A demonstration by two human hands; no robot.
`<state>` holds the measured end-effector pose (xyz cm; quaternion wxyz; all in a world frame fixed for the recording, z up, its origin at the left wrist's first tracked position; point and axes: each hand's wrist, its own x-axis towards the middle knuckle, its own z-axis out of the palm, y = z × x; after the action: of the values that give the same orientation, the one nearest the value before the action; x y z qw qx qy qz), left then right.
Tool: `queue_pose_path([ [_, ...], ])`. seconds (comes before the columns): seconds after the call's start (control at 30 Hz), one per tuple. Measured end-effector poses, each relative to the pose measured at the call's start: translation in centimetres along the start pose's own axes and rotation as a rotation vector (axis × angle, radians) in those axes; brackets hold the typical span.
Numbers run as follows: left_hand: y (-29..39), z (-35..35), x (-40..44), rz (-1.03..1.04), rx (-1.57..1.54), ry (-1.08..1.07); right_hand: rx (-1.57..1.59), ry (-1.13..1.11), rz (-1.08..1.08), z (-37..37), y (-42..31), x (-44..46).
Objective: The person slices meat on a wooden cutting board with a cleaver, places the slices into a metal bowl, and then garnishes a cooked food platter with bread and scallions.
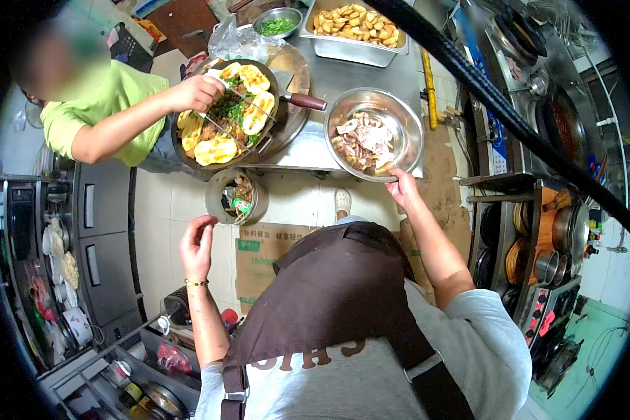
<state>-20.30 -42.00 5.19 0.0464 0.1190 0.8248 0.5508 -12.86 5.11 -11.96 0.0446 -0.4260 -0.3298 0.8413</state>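
Note:
A steel bowl [416, 133] with pieces of raw-looking meat [364, 140] stands at the right front edge of the steel table [308, 155]. My right hand [402, 187] grips its near rim. My left hand [198, 241] is raised in the air to the left of my apron, holding nothing, with its fingers partly bent and apart from the thumb. Beyond it, a pan [276, 87] of food with yellow egg-like pieces [215, 150] and chopped greens rests on a round board [299, 70]. Another person's hand [197, 93] is over this pan.
A waste bin [260, 203] stands on the floor below the table. At the back are a tray [357, 52] of potato-like chunks and a small bowl [278, 35] of chopped greens. Stoves and a shelf of pots line the right. A black cable crosses the upper right.

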Motion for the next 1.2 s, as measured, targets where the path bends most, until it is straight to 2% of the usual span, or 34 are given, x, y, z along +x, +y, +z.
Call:
queue_pose_path([
  [0.2,-0.7,4.4,-1.2,-0.069,-0.027,-0.095,-0.021,-0.018,0.035,-2.4,-1.9,-1.6],
  [0.37,-0.6,9.0,-2.0,-0.083,-0.075,-0.22,-0.165,0.011,-0.109,-4.3,-4.2,-6.3],
  [0.53,-0.5,8.3,-0.8,-0.102,-0.165,-0.326,-0.276,0.033,-0.199,0.8,-5.5,-12.2],
  [0.57,-0.1,8.6,-0.5,-0.137,-0.18,-0.34,-0.405,0.017,-0.191,1.4,-6.1,-13.1],
  [0.63,0.0,8.9,-0.1,-0.2,-0.218,-0.39,-0.44,-0.012,-0.18,2.7,-6.1,-14.0],
  [0.8,1.1,13.0,1.4,-0.361,-0.671,-0.488,-0.516,-0.082,-0.139,5.1,-7.1,-14.2],
  [0.97,1.6,14.4,1.4,-0.442,-0.781,-0.436,-0.598,-0.141,-0.087,6.0,-7.4,-14.0],
  [1.1,-0.2,13.4,-0.1,-0.459,-0.829,-0.435,-0.687,-0.168,-0.084,5.8,-6.2,-13.1],
  [1.2,-0.8,12.3,-0.9,-0.48,-0.905,-0.405,-0.732,-0.188,-0.071,8.2,-5.3,-14.1],
])
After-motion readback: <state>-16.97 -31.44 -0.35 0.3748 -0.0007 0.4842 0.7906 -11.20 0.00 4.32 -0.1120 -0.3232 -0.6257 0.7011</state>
